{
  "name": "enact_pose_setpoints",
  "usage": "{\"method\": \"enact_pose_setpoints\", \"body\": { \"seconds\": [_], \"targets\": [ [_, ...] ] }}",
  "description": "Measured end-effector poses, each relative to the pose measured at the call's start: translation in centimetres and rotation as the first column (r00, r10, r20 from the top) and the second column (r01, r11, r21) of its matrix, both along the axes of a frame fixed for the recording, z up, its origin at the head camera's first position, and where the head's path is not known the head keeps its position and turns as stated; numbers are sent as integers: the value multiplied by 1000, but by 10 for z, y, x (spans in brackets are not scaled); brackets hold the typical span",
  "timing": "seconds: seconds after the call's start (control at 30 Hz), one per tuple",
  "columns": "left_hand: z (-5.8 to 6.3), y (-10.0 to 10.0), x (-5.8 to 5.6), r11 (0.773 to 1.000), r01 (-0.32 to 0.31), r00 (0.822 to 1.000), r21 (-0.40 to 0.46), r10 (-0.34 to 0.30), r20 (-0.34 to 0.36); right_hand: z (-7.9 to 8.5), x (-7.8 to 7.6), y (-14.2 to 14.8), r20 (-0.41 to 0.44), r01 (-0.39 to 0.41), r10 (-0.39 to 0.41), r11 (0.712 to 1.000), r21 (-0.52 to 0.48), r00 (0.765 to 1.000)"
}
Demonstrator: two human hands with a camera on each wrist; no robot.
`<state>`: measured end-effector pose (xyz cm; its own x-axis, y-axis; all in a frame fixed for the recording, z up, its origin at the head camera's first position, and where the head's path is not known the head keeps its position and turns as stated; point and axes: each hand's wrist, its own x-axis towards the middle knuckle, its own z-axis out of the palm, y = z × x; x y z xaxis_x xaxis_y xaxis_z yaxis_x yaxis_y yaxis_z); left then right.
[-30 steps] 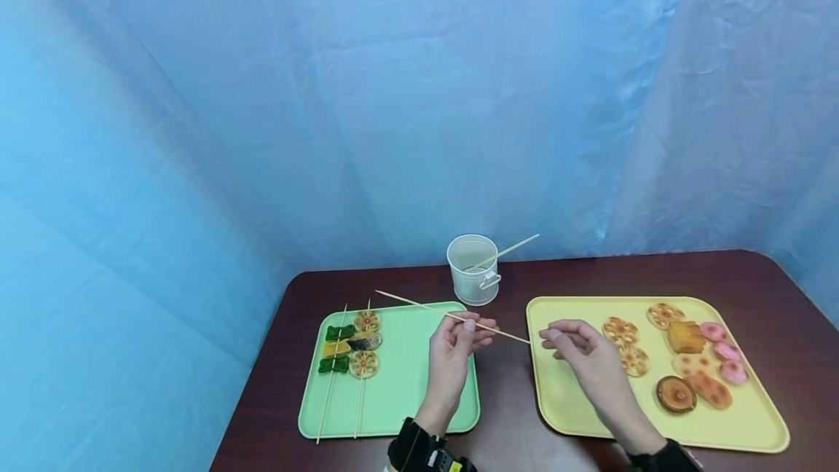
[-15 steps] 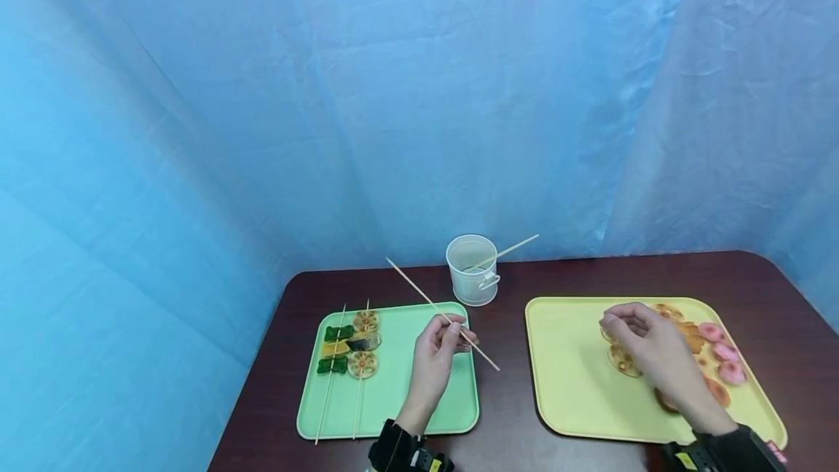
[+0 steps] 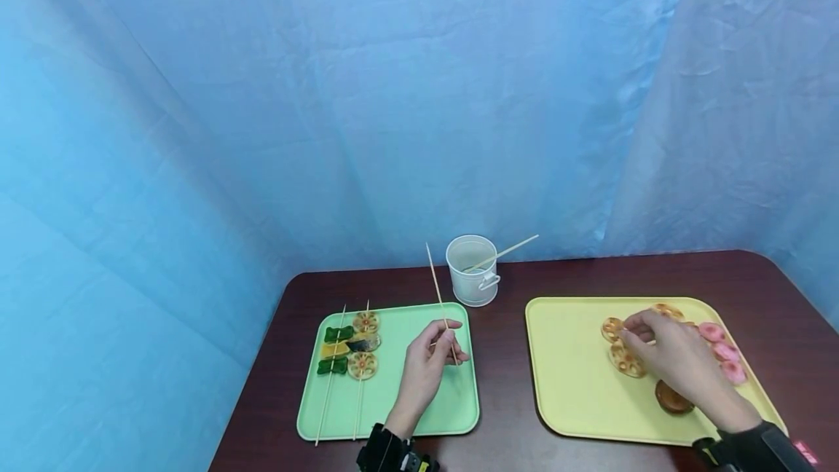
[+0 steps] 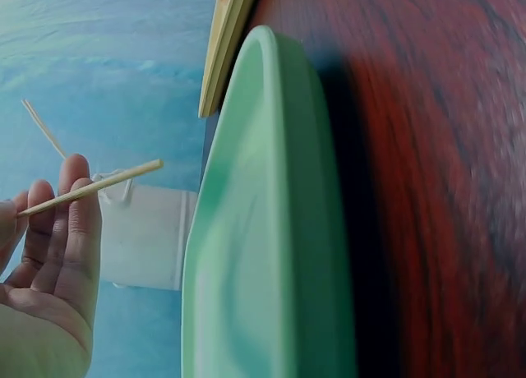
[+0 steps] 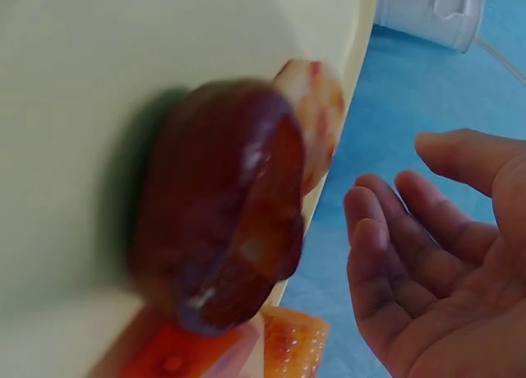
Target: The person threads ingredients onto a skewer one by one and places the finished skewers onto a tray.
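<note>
My left hand [image 3: 422,366] pinches a thin bamboo skewer [image 3: 435,279] between thumb and fingers, its upper part rising past the fingers. The left wrist view shows one blunt end of the skewer [image 4: 123,177] beyond the fingertips. On the yellow tray [image 3: 570,399], my right hand [image 3: 675,355] reaches over the food pieces, fingertips close above two lotus root slices [image 3: 627,361]. In the right wrist view the thumb and fingers of the right hand [image 5: 444,255] are apart with nothing between them. A brown mushroom [image 5: 218,189] lies near this hand.
Left of the yellow tray is a green tray [image 3: 419,414] with two loaded skewers [image 3: 333,352]. A small white bucket [image 3: 473,279] holding a skewer [image 3: 518,246] stands between the trays at the back. Pink pieces [image 3: 725,350] lie at the yellow tray's right side.
The left hand has moved slightly left and turned the skewer from slanting across to nearly upright. The right hand has moved right, from the yellow tray's left edge to over the lotus root slices.
</note>
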<state>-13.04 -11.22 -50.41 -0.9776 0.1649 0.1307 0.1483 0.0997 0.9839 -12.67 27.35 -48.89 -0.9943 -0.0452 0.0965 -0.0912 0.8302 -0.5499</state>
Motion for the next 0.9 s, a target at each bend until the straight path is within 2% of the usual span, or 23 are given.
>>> {"method": "enact_pose_setpoints", "body": {
  "seconds": [0.3,0.47,0.63,0.9],
  "targets": [
    [0,-4,1,988,7,998,-153,-17,-68,-9,-1,11,31,-72,71,996,59,997],
    [-2,-5,1,976,28,996,-216,-47,-82,-13,0,11,4,-67,67,991,119,998],
    [-2,-6,2,957,61,991,-283,-92,-98,-16,-1,10,41,-72,66,986,154,997],
    [-4,-7,4,940,102,987,-325,-135,-83,-18,0,6,56,-71,63,985,158,996]
  ]
}}
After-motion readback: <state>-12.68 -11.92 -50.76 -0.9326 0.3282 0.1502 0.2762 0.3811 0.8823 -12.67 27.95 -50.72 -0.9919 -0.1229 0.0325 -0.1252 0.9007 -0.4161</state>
